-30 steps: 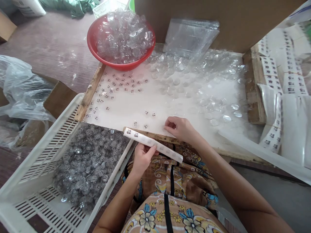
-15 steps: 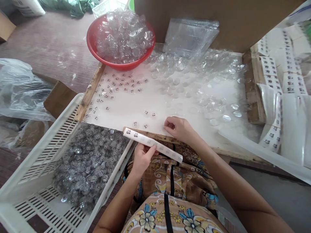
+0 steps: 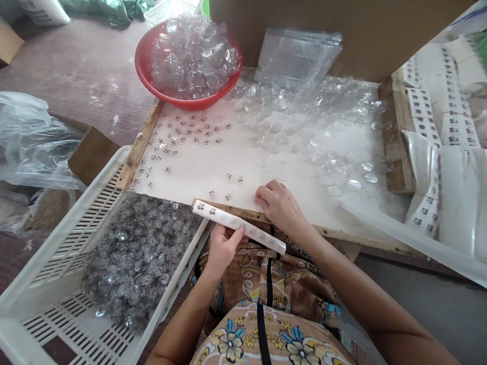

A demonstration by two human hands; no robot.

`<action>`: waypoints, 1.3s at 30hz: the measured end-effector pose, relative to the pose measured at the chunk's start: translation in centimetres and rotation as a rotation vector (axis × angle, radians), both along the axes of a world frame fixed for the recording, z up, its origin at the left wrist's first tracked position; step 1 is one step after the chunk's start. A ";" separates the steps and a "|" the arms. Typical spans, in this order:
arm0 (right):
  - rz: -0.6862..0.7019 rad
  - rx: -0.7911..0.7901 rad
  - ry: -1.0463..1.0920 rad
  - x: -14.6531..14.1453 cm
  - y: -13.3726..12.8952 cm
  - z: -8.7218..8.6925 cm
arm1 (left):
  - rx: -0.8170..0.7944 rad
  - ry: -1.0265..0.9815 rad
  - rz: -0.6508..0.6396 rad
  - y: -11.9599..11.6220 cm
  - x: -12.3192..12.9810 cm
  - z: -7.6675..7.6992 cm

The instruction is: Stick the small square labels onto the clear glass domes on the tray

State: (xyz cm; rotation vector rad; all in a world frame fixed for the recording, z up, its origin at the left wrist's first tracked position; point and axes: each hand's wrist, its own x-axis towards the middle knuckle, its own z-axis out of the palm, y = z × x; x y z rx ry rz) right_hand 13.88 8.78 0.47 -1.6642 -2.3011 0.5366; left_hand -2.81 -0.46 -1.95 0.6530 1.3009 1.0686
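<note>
My left hand [image 3: 223, 247] grips a sticker strip [image 3: 228, 221] printed with small dark panda-like figures, thumb on top, near the front edge of the white work board [image 3: 198, 175]. Over that board, just right of the strip, is my right hand [image 3: 279, 203] with its fingers curled and thumb against them; whatever they may pinch is too small to make out. A few clear discs with stickers [image 3: 229, 197] lie to the left of this hand. Plain clear discs [image 3: 292, 148] are scattered beyond it and to the right.
A red basin [image 3: 190, 104] heaped with clear discs stands at the back left. The white crate [image 3: 41, 299] at left holds many stickered discs [image 3: 140, 253]. Wooden rails [image 3: 395, 137] edge the board. More sticker strips [image 3: 422, 203] and a stack of plastic bags [image 3: 297, 56] lie around it.
My right hand has turned slightly, its knuckles now more upward and its fingers more closed. My left hand and the strip have stayed in place.
</note>
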 end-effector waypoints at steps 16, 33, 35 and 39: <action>-0.090 -0.066 0.233 0.7 0.2 -0.9 | 0.003 0.005 0.011 -0.1 -0.2 -0.4; 0.086 -0.062 0.235 -4.8 3.1 -0.1 | 0.030 0.062 0.014 -0.2 -0.9 0.1; 0.035 0.022 0.217 -3.0 3.0 -0.1 | 0.022 0.056 0.026 -0.2 -1.0 0.1; -0.067 0.131 0.090 1.2 2.5 -1.1 | 0.010 0.018 0.006 -0.2 -0.5 -0.2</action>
